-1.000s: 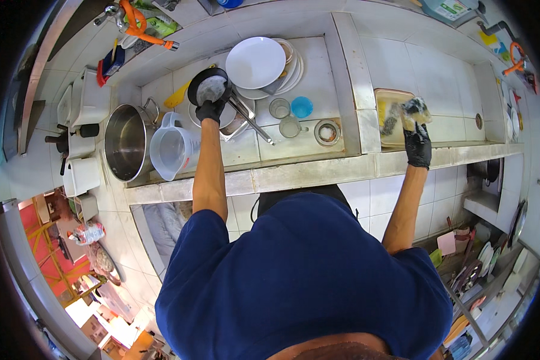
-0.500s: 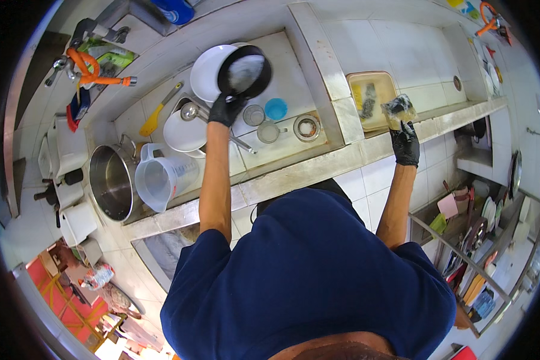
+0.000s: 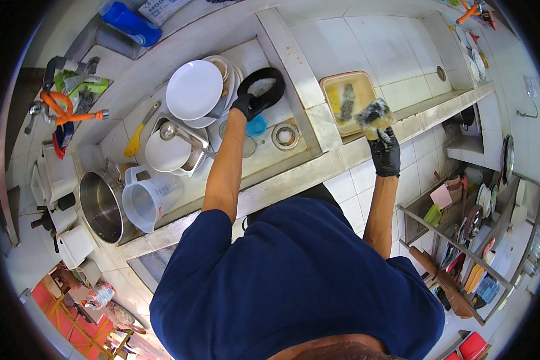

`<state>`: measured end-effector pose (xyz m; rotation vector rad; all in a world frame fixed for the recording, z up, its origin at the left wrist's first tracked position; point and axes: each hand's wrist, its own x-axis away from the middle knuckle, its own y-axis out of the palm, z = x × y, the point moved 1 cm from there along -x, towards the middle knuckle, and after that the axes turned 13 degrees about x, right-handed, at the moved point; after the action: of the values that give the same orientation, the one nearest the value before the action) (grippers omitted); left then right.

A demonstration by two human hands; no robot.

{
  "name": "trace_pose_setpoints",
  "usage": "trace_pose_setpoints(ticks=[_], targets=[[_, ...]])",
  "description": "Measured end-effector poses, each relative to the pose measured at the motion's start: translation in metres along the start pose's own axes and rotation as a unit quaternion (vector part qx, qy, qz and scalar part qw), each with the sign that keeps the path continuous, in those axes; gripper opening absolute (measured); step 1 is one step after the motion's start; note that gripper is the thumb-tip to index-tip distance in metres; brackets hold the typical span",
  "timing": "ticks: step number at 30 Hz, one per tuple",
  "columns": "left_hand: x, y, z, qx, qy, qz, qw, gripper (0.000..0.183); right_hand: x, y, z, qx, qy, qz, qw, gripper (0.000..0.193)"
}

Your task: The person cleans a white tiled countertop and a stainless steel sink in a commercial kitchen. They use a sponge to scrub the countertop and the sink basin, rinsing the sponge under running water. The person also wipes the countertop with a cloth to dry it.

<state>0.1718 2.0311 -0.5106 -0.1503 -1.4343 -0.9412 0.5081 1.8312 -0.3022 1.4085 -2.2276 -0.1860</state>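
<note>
My left hand (image 3: 244,106), in a black glove, grips the edge of a round black bowl (image 3: 274,90) with white suds inside. The bowl is tilted over the left sink basin. Beside it stand stacked white plates (image 3: 193,90), and a blue cup (image 3: 257,126) lies just below. My right hand (image 3: 385,155), also gloved in black and flecked with foam, is closed on a soapy sponge (image 3: 375,116) with a dark side and a yellowish side. This sponge is next to a tan tub (image 3: 323,88) holding yellow liquid and a dark pad.
At the left are a steel pot (image 3: 102,207), a clear measuring jug (image 3: 143,204), a ladle (image 3: 168,131), a yellow spatula (image 3: 139,135) and an orange-wrapped tap (image 3: 72,114). A tiled divider (image 3: 297,66) parts the basins. A dish rack (image 3: 462,240) stands at right.
The black bowl has shifted right, away from the plates, and tilted more. The sponge is still in my right hand near the tub. The whole view has shifted slightly.
</note>
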Motion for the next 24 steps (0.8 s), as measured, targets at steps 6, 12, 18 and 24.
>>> trace_pose_setpoints(ticks=[6,12,18,24], targets=[[-0.093,-0.026,-0.009,-0.048,0.033,0.014,0.998,0.029,-0.050,-0.008,-0.004,0.194,-0.001,-0.002,0.981,0.026],[-0.156,-0.056,-0.015,-0.057,0.012,0.009,0.998,0.035,-0.107,-0.029,-0.008,0.210,-0.001,0.011,0.978,0.033],[-0.044,-0.007,-0.013,-0.188,0.100,0.156,0.964,0.032,-0.133,-0.031,-0.004,0.298,0.004,-0.042,0.954,0.032],[0.129,-0.036,0.032,-0.120,0.402,0.078,0.904,0.030,-0.160,0.012,0.032,0.590,-0.189,-0.146,0.771,0.043]])
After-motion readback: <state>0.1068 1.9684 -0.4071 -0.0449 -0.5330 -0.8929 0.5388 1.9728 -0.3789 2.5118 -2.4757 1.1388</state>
